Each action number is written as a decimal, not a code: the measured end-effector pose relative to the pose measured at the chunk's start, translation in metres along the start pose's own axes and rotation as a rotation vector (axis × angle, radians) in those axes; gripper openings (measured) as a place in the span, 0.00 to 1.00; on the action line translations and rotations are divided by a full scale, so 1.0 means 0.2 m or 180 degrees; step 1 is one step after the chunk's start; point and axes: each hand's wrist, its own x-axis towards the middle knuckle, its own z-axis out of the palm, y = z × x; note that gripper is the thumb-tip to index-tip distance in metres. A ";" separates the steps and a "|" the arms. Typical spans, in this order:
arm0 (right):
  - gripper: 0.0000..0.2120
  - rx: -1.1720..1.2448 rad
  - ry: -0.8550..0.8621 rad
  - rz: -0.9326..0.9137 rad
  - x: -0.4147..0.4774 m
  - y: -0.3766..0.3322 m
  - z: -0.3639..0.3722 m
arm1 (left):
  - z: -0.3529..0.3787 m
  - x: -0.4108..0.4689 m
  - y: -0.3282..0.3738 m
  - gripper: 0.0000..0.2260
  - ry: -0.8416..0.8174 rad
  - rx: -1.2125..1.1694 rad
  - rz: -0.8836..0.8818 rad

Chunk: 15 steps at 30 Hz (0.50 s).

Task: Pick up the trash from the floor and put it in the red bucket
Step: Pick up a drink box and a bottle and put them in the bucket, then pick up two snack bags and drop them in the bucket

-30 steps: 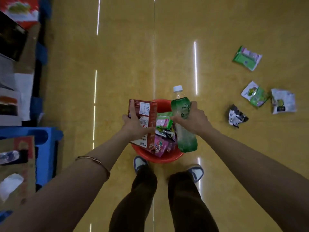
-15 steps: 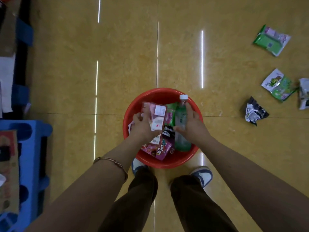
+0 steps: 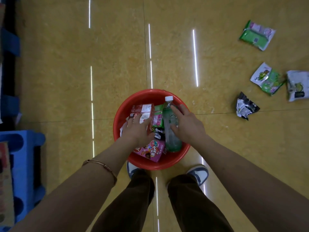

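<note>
The red bucket [image 3: 143, 95] stands on the yellow floor just in front of my feet, holding several wrappers and a pink snack box [image 3: 153, 151]. A red carton [image 3: 143, 108] lies in it on the left, with my left hand [image 3: 137, 131] resting flat on top, fingers spread. A green plastic bottle [image 3: 173, 141] with a white cap lies in it on the right, and my right hand [image 3: 187, 124] lies over it with fingers extended and loose. On the floor to the right are a black-and-white crumpled wrapper [image 3: 245, 106], a green-and-white packet [image 3: 267, 78], a white packet [image 3: 297, 85] and a green packet [image 3: 255, 35].
A blue plastic crate [image 3: 25, 164] stands at the left edge with a cardboard box in front of it. More blue shelving runs along the upper left. My shoes [image 3: 199, 174] sit right behind the bucket.
Both hands have lowered the red carton and the green bottle into the bucket. The fingers, closed around them before, now lie spread on top.
</note>
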 end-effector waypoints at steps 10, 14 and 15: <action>0.25 0.0408 0.1186 0.0205 -0.56 0.02 -0.87 | -0.78 -0.59 0.53 0.22 0.1346 -0.0203 0.1492; 0.28 0.0565 0.1740 0.0465 -0.92 0.01 -1.25 | -1.12 -0.93 0.79 0.22 0.1547 0.0046 0.2073; 0.28 0.0603 0.1889 0.0545 -1.01 0.00 -1.34 | -1.20 -1.02 0.84 0.24 0.1631 0.0128 0.2218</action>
